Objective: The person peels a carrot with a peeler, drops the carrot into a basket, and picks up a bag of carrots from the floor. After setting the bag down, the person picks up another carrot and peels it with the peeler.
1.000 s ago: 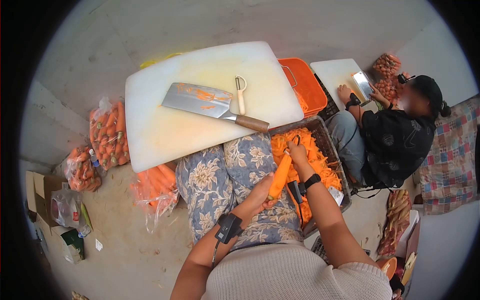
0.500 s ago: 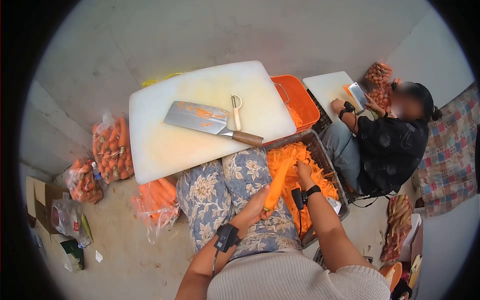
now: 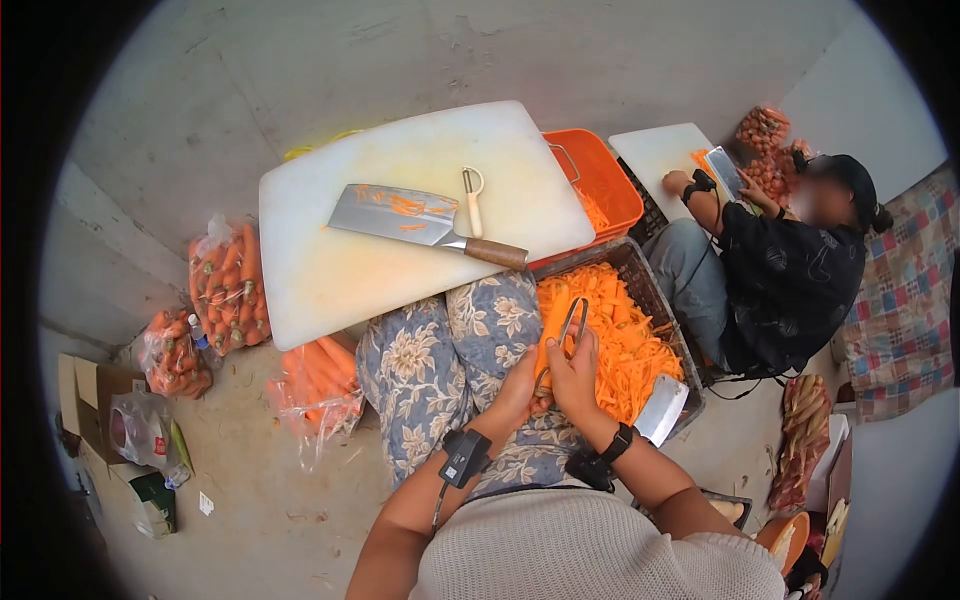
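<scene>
My left hand [image 3: 516,393] is closed around the lower end of a large carrot [image 3: 551,322], over my lap. My right hand [image 3: 574,374] grips a metal-framed peeler [image 3: 577,318] against the carrot. Both hands are close together at the left edge of a dark crate [image 3: 640,268] that holds orange carrot peelings [image 3: 632,350]. A second blade [image 3: 662,410] lies at the crate's near right side. On the white cutting board [image 3: 320,290] rest a cleaver [image 3: 393,214] with orange scraps on it and a white-handled peeler [image 3: 473,205].
Bags of carrots [image 3: 228,285] stand on the floor at left, beside a cardboard box [image 3: 82,400]. An orange bin [image 3: 617,190] sits behind the crate. At right, a seated person [image 3: 790,270] holds a cleaver [image 3: 725,172] over another white board [image 3: 655,155].
My right hand has come out of the peelings towards my left hand and now holds a peeler on the carrot. The blade at the crate's near side shows more fully.
</scene>
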A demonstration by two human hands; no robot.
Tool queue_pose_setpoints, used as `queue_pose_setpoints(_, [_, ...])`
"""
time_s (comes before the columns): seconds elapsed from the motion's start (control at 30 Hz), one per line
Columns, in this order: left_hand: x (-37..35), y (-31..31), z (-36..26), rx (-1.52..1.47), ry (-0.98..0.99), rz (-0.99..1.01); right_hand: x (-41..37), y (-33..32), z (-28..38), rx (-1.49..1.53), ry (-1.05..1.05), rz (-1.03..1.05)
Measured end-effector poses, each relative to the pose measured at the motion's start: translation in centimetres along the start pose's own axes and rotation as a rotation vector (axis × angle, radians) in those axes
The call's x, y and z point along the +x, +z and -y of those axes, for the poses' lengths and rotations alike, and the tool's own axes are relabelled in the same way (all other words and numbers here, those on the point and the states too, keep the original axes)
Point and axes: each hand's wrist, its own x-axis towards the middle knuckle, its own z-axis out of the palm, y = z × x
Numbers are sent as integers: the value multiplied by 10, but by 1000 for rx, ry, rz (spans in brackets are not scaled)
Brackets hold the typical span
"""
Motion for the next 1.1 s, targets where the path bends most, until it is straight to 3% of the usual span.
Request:
queue_pose_setpoints(0.37, [2,-4,-2,-43,-33,24,21,7,-21,-234,-149,18])
queue_pose_setpoints(0.43, [-1,-3,0,140,58,75,44,4,-42,-165,99,-70])
queue_pose_setpoints(0.57, [2,-4,2,149,29,54,71,2,-67,-261,167,-16])
queue_pose_setpoints(0.67, [0,-2,-2,126,28,62,76,6,-67,-168,224,-63])
queue_pose_setpoints(0.73, [1,-3,-2,124,9,52,78,4,-50,19,396,21])
queue_pose_setpoints(0.9, [-4,1,-6,141,-12,46,94,3,-83,84,409,-58])
queue_pose_setpoints(1.1, [0,-4,-7,114,-37,54,103,6,-75,86,410,27])
